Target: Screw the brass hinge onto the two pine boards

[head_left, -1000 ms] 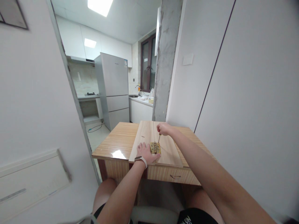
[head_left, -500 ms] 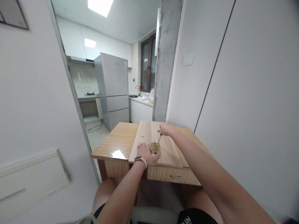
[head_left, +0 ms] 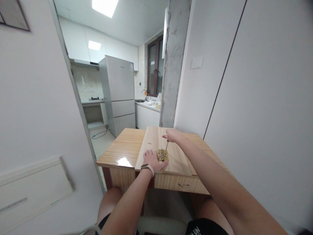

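Two pale wooden boards [head_left: 151, 143] lie side by side on a wooden table [head_left: 122, 148]. A brass hinge [head_left: 162, 155] sits across their seam near the front. My left hand [head_left: 153, 161], with a white band at the wrist, lies flat on the left board and touches the hinge's left edge. My right hand [head_left: 172, 134] is closed on the handle of a screwdriver [head_left: 167, 145]. The shaft slants down to the hinge's right leaf.
The table has a drawer [head_left: 182, 184] at its front, above my knees. A white wall runs close on the right and a concrete pillar [head_left: 174, 62] stands behind the table. Beyond on the left are a grey fridge [head_left: 119, 93] and a kitchen counter [head_left: 148, 112].
My right hand has turned on the screwdriver handle and its fingers have shifted a little. My left hand and the hinge stay in place.
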`<action>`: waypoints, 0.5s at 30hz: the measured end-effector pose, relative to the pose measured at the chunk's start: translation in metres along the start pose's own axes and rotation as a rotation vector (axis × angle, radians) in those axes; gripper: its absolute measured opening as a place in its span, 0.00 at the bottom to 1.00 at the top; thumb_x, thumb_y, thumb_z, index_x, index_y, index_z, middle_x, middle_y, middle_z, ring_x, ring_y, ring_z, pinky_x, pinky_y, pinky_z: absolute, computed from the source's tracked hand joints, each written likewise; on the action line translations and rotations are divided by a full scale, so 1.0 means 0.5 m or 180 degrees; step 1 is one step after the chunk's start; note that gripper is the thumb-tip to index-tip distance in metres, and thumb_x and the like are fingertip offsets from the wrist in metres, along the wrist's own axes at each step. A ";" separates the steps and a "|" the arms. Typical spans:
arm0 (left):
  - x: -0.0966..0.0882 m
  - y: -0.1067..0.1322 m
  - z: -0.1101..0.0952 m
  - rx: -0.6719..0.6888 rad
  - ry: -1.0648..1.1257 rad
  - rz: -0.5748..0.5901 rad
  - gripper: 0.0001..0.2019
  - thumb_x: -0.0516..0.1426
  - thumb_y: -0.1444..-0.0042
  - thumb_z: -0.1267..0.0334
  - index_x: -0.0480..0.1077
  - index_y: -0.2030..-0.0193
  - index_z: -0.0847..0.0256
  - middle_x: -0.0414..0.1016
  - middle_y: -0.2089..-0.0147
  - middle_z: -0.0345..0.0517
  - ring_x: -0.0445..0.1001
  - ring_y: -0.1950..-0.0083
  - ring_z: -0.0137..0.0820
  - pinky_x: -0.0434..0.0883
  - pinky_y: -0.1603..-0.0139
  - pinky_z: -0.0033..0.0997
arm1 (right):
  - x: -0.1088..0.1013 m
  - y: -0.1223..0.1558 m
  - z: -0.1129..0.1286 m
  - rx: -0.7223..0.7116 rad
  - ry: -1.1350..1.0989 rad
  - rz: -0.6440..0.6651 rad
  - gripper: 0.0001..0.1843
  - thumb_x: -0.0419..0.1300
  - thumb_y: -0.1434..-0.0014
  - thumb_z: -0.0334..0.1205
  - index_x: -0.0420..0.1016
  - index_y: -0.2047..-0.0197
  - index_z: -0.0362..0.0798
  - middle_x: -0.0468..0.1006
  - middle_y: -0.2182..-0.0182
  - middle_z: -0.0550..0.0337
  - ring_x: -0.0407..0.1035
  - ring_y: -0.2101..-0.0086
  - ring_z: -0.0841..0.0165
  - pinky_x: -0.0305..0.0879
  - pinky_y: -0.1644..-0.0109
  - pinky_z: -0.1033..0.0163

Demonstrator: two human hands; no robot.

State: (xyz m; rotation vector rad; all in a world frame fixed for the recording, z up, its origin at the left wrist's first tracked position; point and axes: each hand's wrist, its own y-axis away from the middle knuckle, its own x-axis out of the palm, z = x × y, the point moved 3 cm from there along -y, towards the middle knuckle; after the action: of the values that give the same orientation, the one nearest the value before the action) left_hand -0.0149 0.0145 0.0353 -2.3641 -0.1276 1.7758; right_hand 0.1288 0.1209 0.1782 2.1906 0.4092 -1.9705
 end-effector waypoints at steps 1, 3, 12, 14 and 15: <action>0.000 0.000 0.000 -0.0012 -0.0002 0.0009 0.50 0.45 0.53 0.20 0.67 0.37 0.58 0.61 0.29 0.63 0.51 0.27 0.63 0.47 0.29 0.60 | -0.002 0.002 0.001 0.0029 0.0018 0.0011 0.27 0.55 0.31 0.60 0.79 0.49 0.44 0.79 0.47 0.37 0.74 0.47 0.53 0.68 0.49 0.58; -0.001 0.001 -0.001 -0.0029 -0.0003 0.0035 0.49 0.46 0.53 0.21 0.67 0.37 0.57 0.61 0.29 0.62 0.51 0.26 0.63 0.46 0.28 0.60 | -0.004 0.003 0.000 0.0069 0.0028 0.0030 0.24 0.55 0.31 0.56 0.80 0.50 0.44 0.80 0.47 0.38 0.75 0.47 0.54 0.68 0.49 0.59; 0.000 0.000 -0.001 -0.0034 0.0022 0.0115 0.53 0.44 0.54 0.18 0.66 0.35 0.58 0.59 0.28 0.63 0.49 0.26 0.63 0.44 0.28 0.60 | 0.002 -0.006 -0.005 -0.0170 -0.0016 0.0002 0.12 0.62 0.35 0.44 0.81 0.53 0.48 0.83 0.51 0.48 0.76 0.51 0.59 0.67 0.54 0.63; 0.001 0.000 0.000 -0.0025 0.0055 0.0097 0.53 0.44 0.55 0.18 0.66 0.35 0.59 0.59 0.28 0.63 0.49 0.26 0.63 0.45 0.28 0.59 | 0.002 -0.008 -0.002 -0.0291 -0.0049 0.0123 0.07 0.66 0.39 0.39 0.81 0.56 0.51 0.84 0.55 0.54 0.77 0.54 0.62 0.67 0.57 0.65; 0.002 0.000 0.001 -0.0027 0.0064 0.0090 0.53 0.44 0.55 0.18 0.66 0.35 0.59 0.59 0.28 0.63 0.49 0.26 0.63 0.45 0.28 0.59 | 0.002 -0.009 0.000 -0.0345 -0.0070 0.0201 0.07 0.67 0.41 0.37 0.81 0.57 0.51 0.84 0.56 0.56 0.77 0.56 0.63 0.66 0.59 0.66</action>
State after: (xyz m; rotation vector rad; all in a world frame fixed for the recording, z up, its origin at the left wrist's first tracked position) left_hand -0.0148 0.0148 0.0343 -2.4006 -0.0996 1.7671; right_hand 0.1275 0.1253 0.1774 2.0881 0.4276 -1.8920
